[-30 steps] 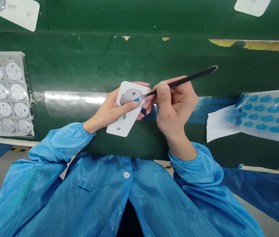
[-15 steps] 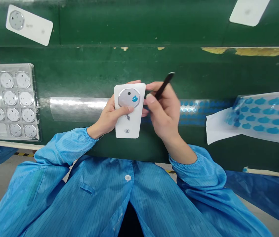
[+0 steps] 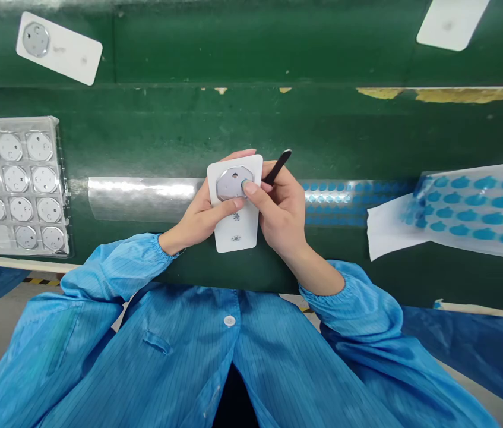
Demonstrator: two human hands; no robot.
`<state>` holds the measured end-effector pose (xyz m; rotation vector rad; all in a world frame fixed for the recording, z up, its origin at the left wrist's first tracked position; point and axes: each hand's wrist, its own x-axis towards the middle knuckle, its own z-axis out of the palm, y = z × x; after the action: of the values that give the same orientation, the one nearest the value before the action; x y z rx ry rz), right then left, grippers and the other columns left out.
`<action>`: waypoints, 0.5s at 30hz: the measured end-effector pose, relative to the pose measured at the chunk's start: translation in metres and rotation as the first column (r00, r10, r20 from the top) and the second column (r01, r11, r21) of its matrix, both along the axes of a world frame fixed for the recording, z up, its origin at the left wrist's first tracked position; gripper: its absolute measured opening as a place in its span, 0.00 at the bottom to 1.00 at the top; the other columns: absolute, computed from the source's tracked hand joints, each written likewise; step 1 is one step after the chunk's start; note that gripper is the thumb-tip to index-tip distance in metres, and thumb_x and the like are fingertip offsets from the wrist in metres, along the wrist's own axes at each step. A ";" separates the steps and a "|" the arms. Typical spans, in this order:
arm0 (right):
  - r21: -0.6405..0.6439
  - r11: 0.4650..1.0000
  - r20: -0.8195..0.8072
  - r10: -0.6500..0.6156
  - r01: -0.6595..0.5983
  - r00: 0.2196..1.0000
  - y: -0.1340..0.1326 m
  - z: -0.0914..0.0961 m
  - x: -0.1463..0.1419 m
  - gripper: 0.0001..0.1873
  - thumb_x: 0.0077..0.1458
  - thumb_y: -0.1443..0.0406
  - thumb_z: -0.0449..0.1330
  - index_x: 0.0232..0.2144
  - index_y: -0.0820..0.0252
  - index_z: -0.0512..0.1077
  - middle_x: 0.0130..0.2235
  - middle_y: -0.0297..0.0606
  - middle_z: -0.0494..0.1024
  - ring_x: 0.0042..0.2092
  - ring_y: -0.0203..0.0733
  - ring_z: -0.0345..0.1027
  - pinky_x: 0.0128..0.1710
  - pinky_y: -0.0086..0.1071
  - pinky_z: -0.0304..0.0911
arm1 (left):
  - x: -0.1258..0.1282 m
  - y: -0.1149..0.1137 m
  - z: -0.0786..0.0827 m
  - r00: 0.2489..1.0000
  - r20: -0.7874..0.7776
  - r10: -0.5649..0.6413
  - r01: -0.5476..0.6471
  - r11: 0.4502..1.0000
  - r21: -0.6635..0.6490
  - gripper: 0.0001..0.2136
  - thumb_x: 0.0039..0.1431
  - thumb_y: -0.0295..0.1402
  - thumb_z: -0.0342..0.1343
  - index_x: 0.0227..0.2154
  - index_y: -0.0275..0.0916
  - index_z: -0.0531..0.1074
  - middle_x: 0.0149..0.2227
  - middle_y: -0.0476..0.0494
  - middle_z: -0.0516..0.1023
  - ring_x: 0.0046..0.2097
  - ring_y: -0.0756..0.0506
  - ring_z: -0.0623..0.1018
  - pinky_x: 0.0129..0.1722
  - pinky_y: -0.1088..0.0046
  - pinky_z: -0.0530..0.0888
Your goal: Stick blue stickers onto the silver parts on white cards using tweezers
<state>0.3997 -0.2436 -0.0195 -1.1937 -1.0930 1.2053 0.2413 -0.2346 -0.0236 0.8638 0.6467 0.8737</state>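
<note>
My left hand [image 3: 202,217] is closed on a white phone back cover [image 3: 236,232], its thumb lying across the front and its fingers behind. An octagonal silver camera plate [image 3: 228,177] sits at the cover's top, with one dark hole showing. My right hand [image 3: 284,208] is closed round a slim black pen-like tool [image 3: 278,167] that slants up and right. The right thumb presses on the lower right of the camera plate, over a small blue sticker [image 3: 245,182] that is mostly hidden beneath it.
At the left lies a clear tray [image 3: 26,184] of silver camera plates. Backing film with blue stickers [image 3: 483,208] lies at the right, joining a clear strip [image 3: 144,196] across the green bench. White covers [image 3: 59,47] lie on the far surface.
My right hand has moved left onto the cover, and its thumb now presses over the blue sticker. The black tool has come along with it. The cover has tilted slightly.
</note>
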 end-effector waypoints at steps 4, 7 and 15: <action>0.036 0.999 0.008 -0.026 0.025 1.000 0.000 -0.001 -0.002 0.24 0.61 0.42 0.72 0.35 0.51 0.73 0.37 0.34 0.70 0.40 0.43 0.68 0.38 0.37 0.72 | 0.001 -0.002 0.001 0.999 -0.035 0.008 -0.006 0.998 0.068 0.34 0.68 0.48 0.68 0.72 0.51 0.65 0.57 0.40 0.84 0.61 0.36 0.82 0.63 0.56 0.79; 0.026 0.999 0.025 -0.037 0.036 0.999 -0.001 -0.001 -0.002 0.24 0.62 0.41 0.72 0.35 0.51 0.73 0.38 0.35 0.71 0.40 0.43 0.69 0.36 0.37 0.72 | 0.001 -0.002 0.002 0.999 -0.046 0.020 -0.017 0.998 0.053 0.35 0.68 0.48 0.69 0.72 0.51 0.64 0.56 0.40 0.84 0.62 0.36 0.82 0.62 0.56 0.80; -0.002 1.000 -0.051 0.025 -0.026 0.998 -0.002 -0.008 0.002 0.22 0.63 0.40 0.69 0.39 0.49 0.77 0.37 0.35 0.69 0.38 0.45 0.66 0.37 0.41 0.72 | 0.000 0.001 0.003 0.997 -0.041 0.063 -0.070 0.974 -0.214 0.25 0.58 0.43 0.74 0.55 0.43 0.76 0.51 0.40 0.86 0.52 0.36 0.86 0.49 0.60 0.85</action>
<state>0.4017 -0.2460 -0.0278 -1.1483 -1.0719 1.2504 0.2411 -0.2338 -0.0207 0.6661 0.7886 0.8327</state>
